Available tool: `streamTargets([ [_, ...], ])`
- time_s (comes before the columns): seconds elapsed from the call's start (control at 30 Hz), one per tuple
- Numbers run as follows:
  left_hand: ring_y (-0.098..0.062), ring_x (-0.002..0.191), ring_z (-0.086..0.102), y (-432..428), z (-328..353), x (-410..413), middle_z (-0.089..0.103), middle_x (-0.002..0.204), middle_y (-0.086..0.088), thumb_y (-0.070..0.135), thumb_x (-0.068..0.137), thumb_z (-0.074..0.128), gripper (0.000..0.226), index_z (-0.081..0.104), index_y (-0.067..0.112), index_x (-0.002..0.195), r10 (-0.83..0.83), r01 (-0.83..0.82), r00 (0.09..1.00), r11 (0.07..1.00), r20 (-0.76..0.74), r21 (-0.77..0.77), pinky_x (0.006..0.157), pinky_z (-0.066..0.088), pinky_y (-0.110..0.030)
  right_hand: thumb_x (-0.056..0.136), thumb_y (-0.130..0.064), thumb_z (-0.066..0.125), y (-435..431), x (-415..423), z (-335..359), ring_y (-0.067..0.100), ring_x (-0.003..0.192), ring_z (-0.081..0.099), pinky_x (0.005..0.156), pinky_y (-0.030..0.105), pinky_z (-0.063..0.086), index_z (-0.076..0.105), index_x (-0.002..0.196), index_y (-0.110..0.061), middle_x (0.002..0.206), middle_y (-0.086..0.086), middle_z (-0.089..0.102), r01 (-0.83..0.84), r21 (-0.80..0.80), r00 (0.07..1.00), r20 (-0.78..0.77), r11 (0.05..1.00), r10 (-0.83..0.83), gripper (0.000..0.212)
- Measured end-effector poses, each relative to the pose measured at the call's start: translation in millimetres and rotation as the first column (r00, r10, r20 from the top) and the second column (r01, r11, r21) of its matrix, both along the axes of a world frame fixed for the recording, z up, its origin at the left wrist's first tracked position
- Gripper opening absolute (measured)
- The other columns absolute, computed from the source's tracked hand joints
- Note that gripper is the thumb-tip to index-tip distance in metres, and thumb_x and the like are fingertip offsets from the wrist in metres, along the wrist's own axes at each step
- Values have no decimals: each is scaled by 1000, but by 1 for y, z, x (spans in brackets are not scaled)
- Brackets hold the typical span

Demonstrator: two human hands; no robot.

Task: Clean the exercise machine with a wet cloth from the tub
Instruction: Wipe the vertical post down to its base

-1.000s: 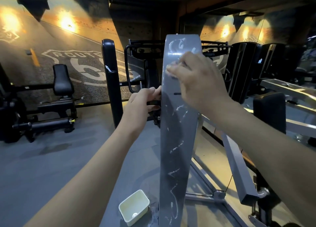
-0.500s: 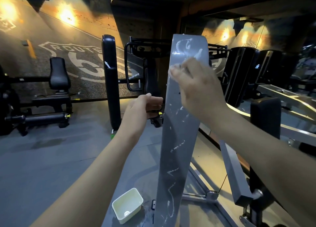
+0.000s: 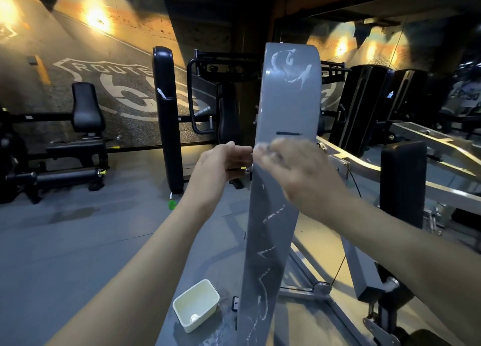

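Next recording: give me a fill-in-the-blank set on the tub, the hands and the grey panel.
1. The white tub stands on the ___ beside the base of the grey panel.
2. The left hand holds the panel's ___ edge.
3. The blurred right hand lies on the panel just ___ its dark slot.
4. The streaks down the panel are ___.
Missing: floor; left; below; white.

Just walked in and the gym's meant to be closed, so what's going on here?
A person is cleaning a machine's upright grey panel. Their left hand grips its left edge, while the right hand, motion-blurred, holds a pale cloth against its face. White streaks show above and below. The tub sits on the floor by the base.
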State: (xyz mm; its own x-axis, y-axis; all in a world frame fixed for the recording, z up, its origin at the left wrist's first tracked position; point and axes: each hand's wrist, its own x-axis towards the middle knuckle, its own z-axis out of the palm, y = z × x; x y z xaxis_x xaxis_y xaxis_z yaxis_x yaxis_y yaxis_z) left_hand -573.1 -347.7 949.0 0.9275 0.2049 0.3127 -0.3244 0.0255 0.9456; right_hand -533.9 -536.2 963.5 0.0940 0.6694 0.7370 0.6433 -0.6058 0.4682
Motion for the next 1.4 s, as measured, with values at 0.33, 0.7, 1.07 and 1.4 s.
streamTargets([
  [0.33,-33,105,71,-12,-8,-3,78,104,-10,27,105,32,48,77,12,110,29,-28,999,999,-39,24,101,53,-53,94,6,48,1,-4,0,32,78,49,66,38,29,65,128,1,95,16,58,74,91,996,-52,993,-69,38],
  [0.7,-38,103,70,-17,-10,-10,78,103,-13,17,100,43,37,80,15,104,71,-69,997,997,-30,39,98,52,-61,99,-6,59,-1,-15,-15,23,81,42,70,34,25,69,112,-8,89,5,56,112,95,982,-164,989,-95,17],
  [1.07,-8,78,56,-41,24,31,63,93,-16,47,110,30,53,58,2,103,277,-309,940,938,199,157,70,44,-15,100,3,53,-22,-2,-11,34,81,55,66,41,38,66,129,1,97,15,62,76,161,997,-27,984,-73,32],
  [1.4,-30,81,49,-49,10,60,51,88,-20,29,112,27,37,46,4,93,386,-471,826,873,411,127,73,41,-38,94,1,57,-29,7,-13,30,74,50,65,42,39,72,118,-7,86,12,58,107,286,990,55,952,-127,29],
])
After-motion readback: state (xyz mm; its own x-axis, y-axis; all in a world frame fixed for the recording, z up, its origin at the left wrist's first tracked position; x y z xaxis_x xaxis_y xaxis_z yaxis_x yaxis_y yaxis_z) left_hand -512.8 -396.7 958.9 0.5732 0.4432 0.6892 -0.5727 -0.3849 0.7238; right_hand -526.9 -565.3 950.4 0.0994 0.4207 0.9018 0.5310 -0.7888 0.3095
